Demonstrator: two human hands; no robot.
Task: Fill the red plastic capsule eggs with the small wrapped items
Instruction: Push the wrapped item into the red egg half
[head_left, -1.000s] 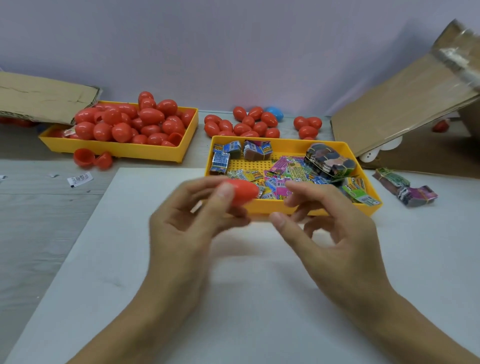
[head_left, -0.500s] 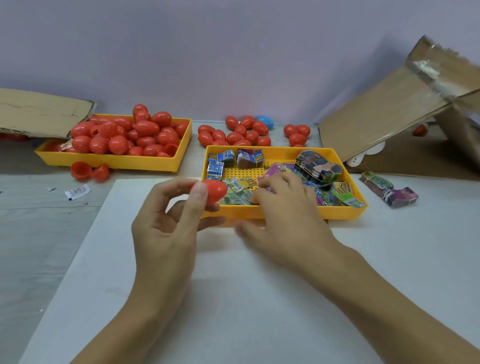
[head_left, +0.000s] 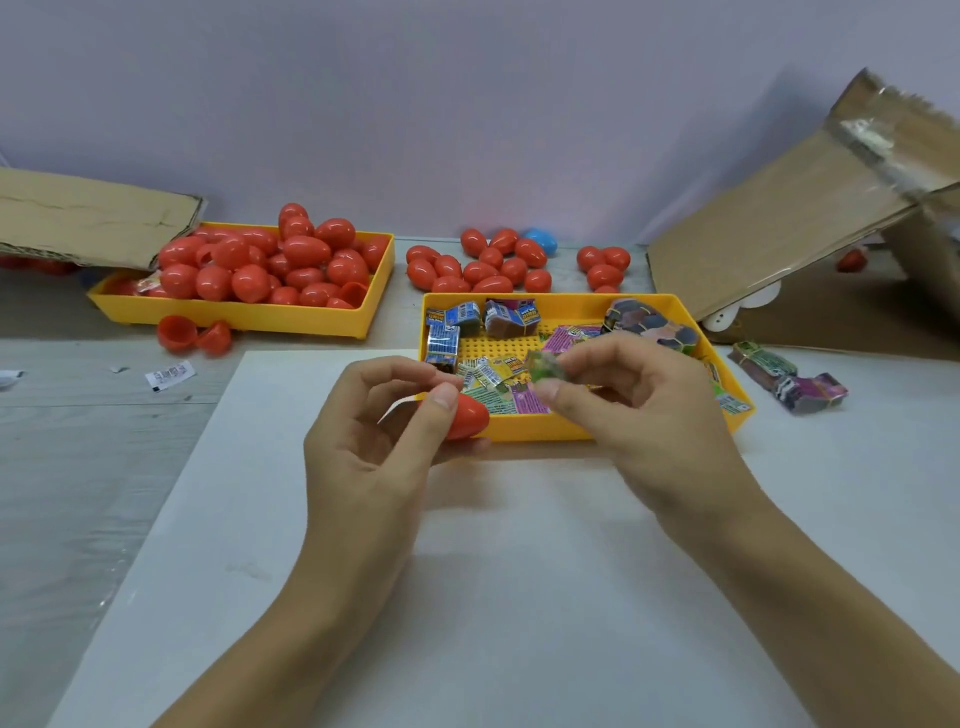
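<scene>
White board covers the near part of the table (head_left: 78, 467), and both hands work just above it, in front of a pale lilac wall.

Her or his left hand (head_left: 374, 457) grips a red capsule egg (head_left: 467, 415) between thumb and curled fingers. That egg lies with its long axis roughly level, its rounded end pointing rightward toward the other hand. Whether it is a closed egg or only one half I cannot tell, since the fingers hide the left end.

Just to the right of it, and a little higher, the right hand (head_left: 639, 410) pinches a small wrapped item (head_left: 543, 366), greenish, between thumb and forefinger, with the other fingers loosely bent. Item and egg sit close but apart, with a small gap between them. Behind both hands lies the yellow tray of wrapped items (head_left: 571, 430), its near wall right behind the egg.

My guess is that the next step depends on the egg's mouth: the item comes from the right, so the egg would need opening, or turning so that its open side faces that way.

Farther off to the left stands another yellow tray (head_left: 249, 319) heaped with red eggs, with two open halves (head_left: 192, 335) before it. Loose eggs (head_left: 483, 267) lie beyond the near tray, one of them a blue egg (head_left: 543, 240). Cardboard flaps (head_left: 789, 218) lean at the right.
</scene>
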